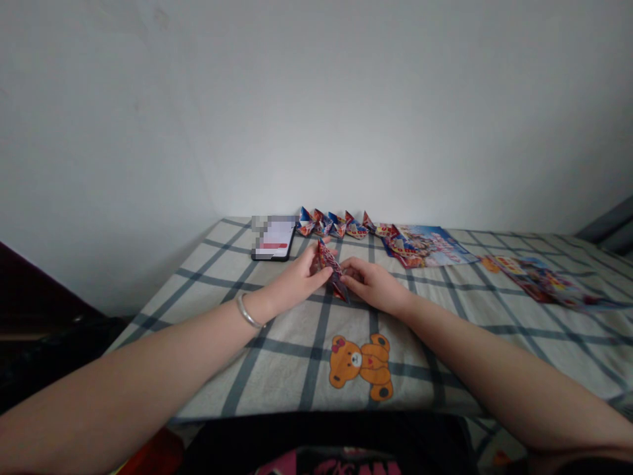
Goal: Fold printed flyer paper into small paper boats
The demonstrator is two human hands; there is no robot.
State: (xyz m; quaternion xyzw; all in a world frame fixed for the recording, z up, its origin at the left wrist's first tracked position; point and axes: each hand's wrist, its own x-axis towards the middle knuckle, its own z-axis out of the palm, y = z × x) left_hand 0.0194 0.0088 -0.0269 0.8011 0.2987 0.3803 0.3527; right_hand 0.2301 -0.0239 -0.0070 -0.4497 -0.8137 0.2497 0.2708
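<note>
Left hand and right hand pinch a folded paper (red, printed) in their grip; a phone lies at its ten o'clock.

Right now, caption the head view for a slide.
Left hand and right hand hold a folded red printed-paper piece over a grey-checked tablecloth, colourful folded paper pieces behind.

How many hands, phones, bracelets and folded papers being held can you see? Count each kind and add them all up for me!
Left hand and right hand: 2
Phone: 1
Bracelet: 1
Held folded paper: 1
Total: 5
</note>
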